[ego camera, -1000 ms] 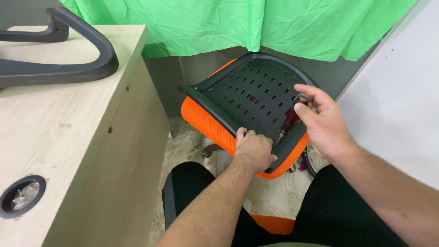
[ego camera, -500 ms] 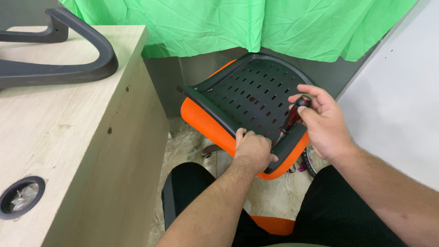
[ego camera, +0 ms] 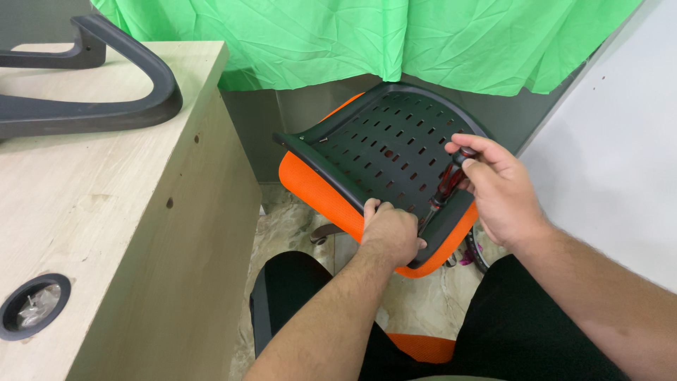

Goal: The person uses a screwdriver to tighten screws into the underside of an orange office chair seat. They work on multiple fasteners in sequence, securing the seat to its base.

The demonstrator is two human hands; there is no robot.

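Note:
An orange chair seat [ego camera: 310, 185] lies tilted in front of me, its black perforated plastic underside [ego camera: 381, 148] facing up. My left hand [ego camera: 390, 231] grips the near edge of that black plate, fingers curled over the rim. My right hand [ego camera: 497, 187] holds a red-and-black screwdriver [ego camera: 444, 187] by the handle. The tool slants down and left, with its tip near the plate's near corner beside my left hand.
A light wooden desk [ego camera: 106, 212] fills the left, with a round cable hole [ego camera: 35, 307] and a black curved chair part [ego camera: 92, 109] on top. A green cloth [ego camera: 367, 39] hangs behind. A white wall [ego camera: 620, 162] stands at the right. My black-trousered legs are below.
My right hand has shifted slightly on the screwdriver handle, as in turning it. My left hand stays on the seat's edge.

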